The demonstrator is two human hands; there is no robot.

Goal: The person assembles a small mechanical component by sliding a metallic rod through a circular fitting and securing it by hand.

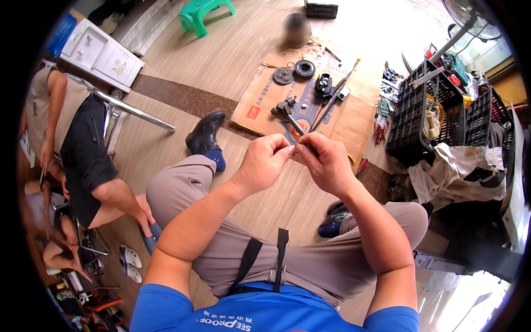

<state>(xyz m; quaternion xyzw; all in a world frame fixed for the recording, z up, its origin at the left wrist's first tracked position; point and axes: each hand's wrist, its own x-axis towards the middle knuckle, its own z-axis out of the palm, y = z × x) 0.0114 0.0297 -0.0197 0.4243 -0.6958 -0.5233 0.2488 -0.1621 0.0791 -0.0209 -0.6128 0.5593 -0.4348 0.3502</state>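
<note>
My left hand (264,162) and my right hand (325,160) meet in front of me above my knees, fingertips pinched together on a very small part (296,145) that is mostly hidden by the fingers. Both fists are curled. Beyond them on the floor lies a flattened cardboard sheet (260,105) with dark metal parts: a pulley disc (283,75), a black ring (304,68), a small black mechanism (323,87) and long rods (332,99). I sit with my grey-trousered legs apart.
Black plastic crates (426,110) with tools stand at right, a crumpled white cloth (459,166) beside them. Another person sits at left on a metal-framed chair (127,108). A green stool (202,14) and a white cabinet (99,52) stand at the back. A fan (470,16) is at top right.
</note>
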